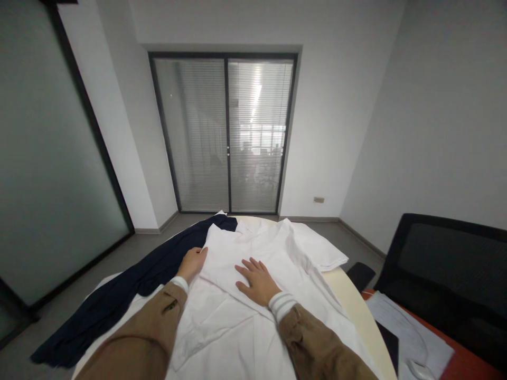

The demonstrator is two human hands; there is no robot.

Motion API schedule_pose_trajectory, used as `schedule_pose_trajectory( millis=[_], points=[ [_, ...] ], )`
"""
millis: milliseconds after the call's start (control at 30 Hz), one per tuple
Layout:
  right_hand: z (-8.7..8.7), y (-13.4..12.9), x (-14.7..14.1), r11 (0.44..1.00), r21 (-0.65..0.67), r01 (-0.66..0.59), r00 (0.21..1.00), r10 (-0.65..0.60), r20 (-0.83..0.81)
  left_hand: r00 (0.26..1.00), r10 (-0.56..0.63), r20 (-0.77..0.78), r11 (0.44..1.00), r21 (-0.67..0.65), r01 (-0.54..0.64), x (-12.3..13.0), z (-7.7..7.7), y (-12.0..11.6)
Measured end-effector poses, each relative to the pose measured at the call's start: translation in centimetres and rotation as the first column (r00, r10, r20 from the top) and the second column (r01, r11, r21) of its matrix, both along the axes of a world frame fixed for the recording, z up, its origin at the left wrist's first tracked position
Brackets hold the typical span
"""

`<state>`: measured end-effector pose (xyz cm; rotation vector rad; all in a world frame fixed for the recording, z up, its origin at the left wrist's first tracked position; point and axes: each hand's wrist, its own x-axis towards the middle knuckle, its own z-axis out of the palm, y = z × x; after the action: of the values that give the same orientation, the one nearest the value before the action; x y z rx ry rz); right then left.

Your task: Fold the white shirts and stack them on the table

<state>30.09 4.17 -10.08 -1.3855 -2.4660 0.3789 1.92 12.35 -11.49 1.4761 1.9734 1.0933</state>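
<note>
A white shirt (233, 343) lies spread over the table, with creases across its body. Its right-hand sleeve (317, 248) sticks out toward the table's far right edge, while cloth on the left side is folded inward over the body. My left hand (193, 263) pinches the left edge of that folded cloth between thumb and fingers. Flat on the shirt's middle rests my right hand (257, 281), fingers spread and holding nothing. Beside my left hand, a dark navy garment (154, 269) stretches along the table's left side and hangs past its edge.
Underneath is a pale, round-edged table (348, 298). To the right stand a black mesh chair (447, 285) and a red surface (471, 364) bearing papers (412, 327), a white mouse (420, 370) and a dark flat object (388, 340). Glazed panels with blinds (257, 137) are beyond.
</note>
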Motion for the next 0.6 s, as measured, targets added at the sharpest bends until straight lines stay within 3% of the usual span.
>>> schedule_pose_trajectory(
  millis=[200, 367, 600],
  points=[
    [-0.3, 0.3, 0.3, 1.0, 0.015, -0.013, 1.0, 0.014, -0.025, 1.0, -0.009, -0.003, 0.997, -0.079, 0.008, 0.2, 0.3, 3.3],
    [-0.4, 0.4, 0.4, 0.999, 0.014, -0.036, 0.999, 0.036, -0.036, 1.0, -0.016, -0.017, 0.997, -0.078, 0.015, 0.4, -0.1, 4.1],
    [0.1, 0.4, 0.6, 0.995, -0.009, -0.099, 0.995, 0.099, -0.021, 0.995, -0.052, -0.081, 0.998, -0.038, 0.049, 0.7, 0.7, 5.0]
  ],
)
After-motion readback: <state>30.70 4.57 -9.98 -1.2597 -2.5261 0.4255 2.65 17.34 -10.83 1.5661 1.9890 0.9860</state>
